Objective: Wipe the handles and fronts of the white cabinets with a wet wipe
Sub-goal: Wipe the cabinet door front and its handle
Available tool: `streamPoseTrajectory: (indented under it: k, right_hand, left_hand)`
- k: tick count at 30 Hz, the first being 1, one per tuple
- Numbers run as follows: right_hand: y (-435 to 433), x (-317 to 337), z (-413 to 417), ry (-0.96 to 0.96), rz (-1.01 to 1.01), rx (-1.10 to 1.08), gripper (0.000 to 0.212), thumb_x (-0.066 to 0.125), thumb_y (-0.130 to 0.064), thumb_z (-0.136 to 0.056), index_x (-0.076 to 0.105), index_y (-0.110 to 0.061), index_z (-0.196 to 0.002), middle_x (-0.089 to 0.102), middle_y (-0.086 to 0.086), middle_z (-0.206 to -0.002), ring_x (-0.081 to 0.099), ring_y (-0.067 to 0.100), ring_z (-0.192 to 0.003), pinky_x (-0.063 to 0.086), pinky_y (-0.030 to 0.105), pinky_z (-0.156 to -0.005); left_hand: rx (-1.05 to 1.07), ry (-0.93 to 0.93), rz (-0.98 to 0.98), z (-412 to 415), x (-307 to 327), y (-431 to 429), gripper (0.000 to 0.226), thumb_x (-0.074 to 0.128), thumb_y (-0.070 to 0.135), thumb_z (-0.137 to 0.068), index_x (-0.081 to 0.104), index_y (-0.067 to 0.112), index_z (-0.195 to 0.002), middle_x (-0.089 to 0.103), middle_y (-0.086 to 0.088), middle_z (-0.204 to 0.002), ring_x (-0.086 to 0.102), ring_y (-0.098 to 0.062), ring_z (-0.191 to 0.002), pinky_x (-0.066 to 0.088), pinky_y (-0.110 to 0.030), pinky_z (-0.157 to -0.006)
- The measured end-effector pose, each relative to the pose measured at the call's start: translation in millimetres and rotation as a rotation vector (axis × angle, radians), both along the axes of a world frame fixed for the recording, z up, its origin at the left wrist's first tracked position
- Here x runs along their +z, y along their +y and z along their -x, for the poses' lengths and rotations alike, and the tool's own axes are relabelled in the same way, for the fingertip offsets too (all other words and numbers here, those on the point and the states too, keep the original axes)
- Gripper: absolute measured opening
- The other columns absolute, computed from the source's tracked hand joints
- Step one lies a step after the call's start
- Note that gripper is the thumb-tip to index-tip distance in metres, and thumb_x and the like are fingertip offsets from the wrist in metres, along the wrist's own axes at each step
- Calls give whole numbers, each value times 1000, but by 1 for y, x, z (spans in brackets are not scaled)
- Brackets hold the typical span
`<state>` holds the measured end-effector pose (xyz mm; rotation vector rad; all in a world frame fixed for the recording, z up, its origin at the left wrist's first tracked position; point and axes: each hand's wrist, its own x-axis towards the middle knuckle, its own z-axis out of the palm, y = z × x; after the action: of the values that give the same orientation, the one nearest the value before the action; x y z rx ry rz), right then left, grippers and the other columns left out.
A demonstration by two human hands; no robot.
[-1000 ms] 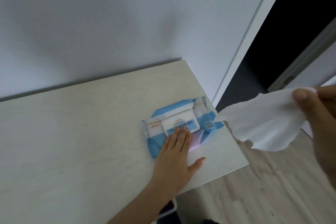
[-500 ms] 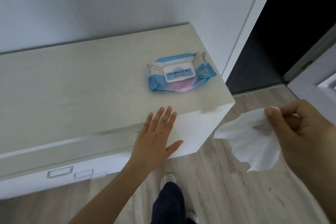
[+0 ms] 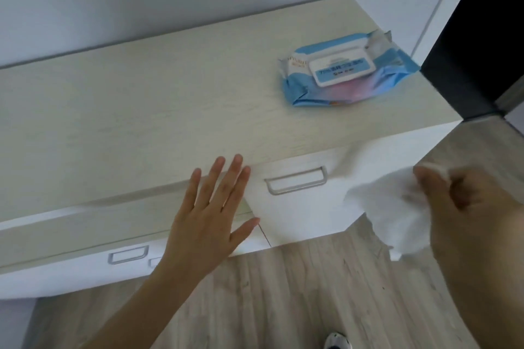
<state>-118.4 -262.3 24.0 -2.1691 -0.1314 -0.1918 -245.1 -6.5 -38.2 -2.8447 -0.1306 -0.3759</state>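
A white cabinet (image 3: 300, 215) with a pale wood-grain top fills the view's middle. A silver handle (image 3: 296, 183) sits on its right-hand drawer front; a second handle (image 3: 128, 254) shows lower left. My left hand (image 3: 211, 215) hovers flat with straight fingers over the cabinet's front edge, just left of the right handle. My right hand (image 3: 467, 207) pinches a crumpled white wet wipe (image 3: 394, 215) in front of the cabinet's right corner. Whether the wipe touches the cabinet front I cannot tell, as it is blurred.
A blue and white wet-wipe pack (image 3: 346, 71), lid closed, lies on the cabinet top at the right. A dark doorway (image 3: 487, 22) opens to the right. Wood-look flooring (image 3: 283, 306) lies below, with a shoe (image 3: 338, 341) at the bottom edge.
My view tilted down and the drawer fronts and handles came into sight. My left hand left the wipe pack and drew back to the front edge. My right hand lowered the wipe towards the cabinet's right corner.
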Motion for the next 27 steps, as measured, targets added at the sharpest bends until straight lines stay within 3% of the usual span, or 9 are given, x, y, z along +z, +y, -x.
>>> streamPoseTrajectory:
  k: [2,4,6,8,10,12,15,21,27]
  right_hand:
    - [20,-1,-2,-123,-35,-33,59,35,-74,-87,52,-18,-82,59,9,-66,56,34,-58,48,51,-61]
    - [36,-2,-1,-224,-48,-10,72,29,-74,-89,51,-5,-92,57,8,-70,56,24,-60,51,44,-62]
    - [57,-4,11,-345,-21,47,51,36,-53,-97,43,-3,-87,42,-7,-60,43,2,-48,39,13,-48]
    - [79,-20,29,-467,55,122,28,40,-41,-97,29,-18,-86,33,-21,-60,26,-5,-40,31,8,-34]
    - [93,-56,38,-502,37,269,24,40,-40,-97,22,-27,-87,52,-9,-62,32,8,-38,36,-1,-44]
    - [99,-98,38,-552,58,411,25,31,-35,-103,38,-14,-93,69,20,-92,57,18,-77,43,5,-76]
    - [104,-139,28,-717,145,574,43,25,-34,-105,52,-1,-98,60,26,-120,47,20,-121,31,30,-110]
    - [111,-171,-5,-1010,-21,594,52,18,-43,-104,49,-7,-125,51,-7,-125,36,-3,-130,32,23,-111]
    - [139,-196,-26,-1282,-131,379,29,45,-33,-101,58,-12,-117,55,3,-121,52,22,-117,33,41,-111]
  left_hand:
    - [2,-23,-58,-2,-2,16,68,16,56,-100,20,9,-150,15,-12,-157,14,-31,-145,11,-49,-117]
    - [-8,-40,-77,-5,-6,27,69,16,57,-100,18,10,-150,14,-14,-157,12,-32,-145,11,-51,-117]
    - [-9,-66,-69,-6,-12,35,70,16,58,-100,17,10,-150,15,-16,-157,11,-32,-145,10,-50,-117]
    - [-14,-122,-62,-8,-20,37,70,16,58,-100,16,9,-150,16,-18,-156,13,-32,-145,10,-50,-117]
    - [-36,-201,-79,-11,-27,38,70,17,57,-100,17,8,-150,18,-18,-155,15,-32,-144,10,-50,-117]
    - [-85,-289,-105,-15,-32,37,70,20,56,-101,17,7,-149,19,-17,-154,17,-32,-143,9,-50,-117]
    - [-161,-384,-170,-20,-49,34,70,24,55,-100,16,6,-149,18,-15,-153,17,-33,-143,8,-50,-116]
    - [-141,-576,-375,-41,-93,46,66,33,49,-101,21,6,-150,13,-10,-155,15,-33,-143,7,-51,-116]
    - [-144,-695,-527,-54,-101,61,68,37,49,-99,20,7,-151,19,-9,-156,14,-30,-144,4,-48,-117]
